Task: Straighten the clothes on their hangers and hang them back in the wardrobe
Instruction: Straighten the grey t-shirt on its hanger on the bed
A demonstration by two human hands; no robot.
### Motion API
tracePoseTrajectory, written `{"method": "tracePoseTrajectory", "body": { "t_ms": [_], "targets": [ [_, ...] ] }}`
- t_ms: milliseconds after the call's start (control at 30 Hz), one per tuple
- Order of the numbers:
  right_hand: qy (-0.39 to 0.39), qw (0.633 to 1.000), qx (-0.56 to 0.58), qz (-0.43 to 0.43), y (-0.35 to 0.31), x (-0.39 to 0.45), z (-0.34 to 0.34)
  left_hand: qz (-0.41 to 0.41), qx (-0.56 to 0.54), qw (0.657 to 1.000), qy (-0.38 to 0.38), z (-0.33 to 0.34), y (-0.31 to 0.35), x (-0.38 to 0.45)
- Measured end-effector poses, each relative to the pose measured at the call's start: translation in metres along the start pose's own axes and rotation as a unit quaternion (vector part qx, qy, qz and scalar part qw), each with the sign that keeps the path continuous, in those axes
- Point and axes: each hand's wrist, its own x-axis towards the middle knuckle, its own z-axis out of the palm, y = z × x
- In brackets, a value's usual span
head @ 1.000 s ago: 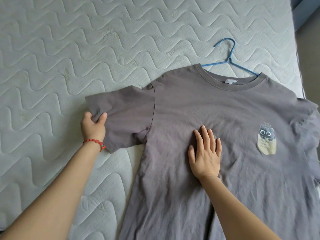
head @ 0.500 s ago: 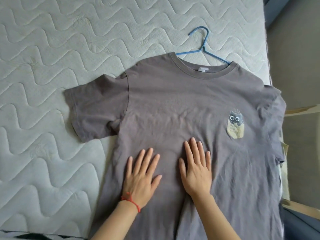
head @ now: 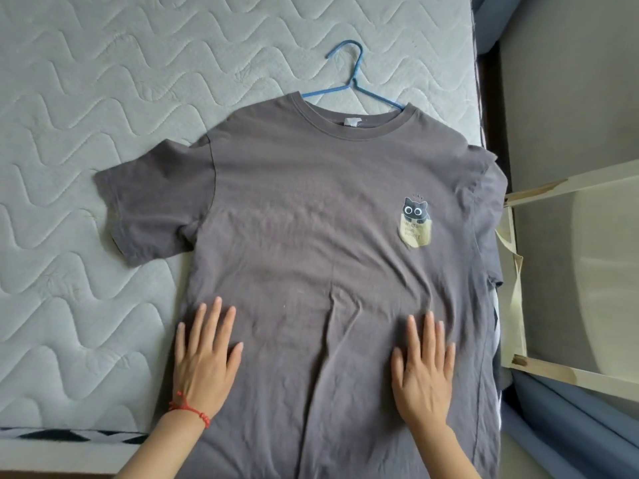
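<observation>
Most of what I can see is a pale quilted mattress (head: 103, 98), stitched in wavy lines, that runs from the near edge to the far side. Spread flat on it, front up, lies a grey T-shirt (head: 311, 209), its collar at the far end and its hem running out of sight at the near edge. Its left sleeve lies flat on the mattress; the right sleeve hangs over the mattress's right edge. To the right of the bed, past that edge, stands a pale wooden frame (head: 567, 188).

Both hands rest palm down on the lower part of the shirt, well apart. On the left side is the left hand (head: 204, 361), fingers straight and slightly spread, holding nothing, and the right hand (head: 423, 368) lies on the right side the same way. Between them a long crease runs down the cloth.

At the far end a blue hanger (head: 349, 83) sits inside the shirt, its hook and upper arms showing past the collar. On the right chest is a small cat patch (head: 415, 223). Round the left wrist is a red string bracelet (head: 192, 409).
</observation>
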Motion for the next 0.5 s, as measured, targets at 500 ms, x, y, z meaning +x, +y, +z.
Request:
{"method": "tracePoseTrajectory", "body": {
  "t_ms": [500],
  "targets": [
    [-0.291,0.954,0.074,-0.02,-0.058,-0.035,-0.084,-0.105,-0.137,0.97,-0.171,-0.078,0.007,-0.075]
  ]
}}
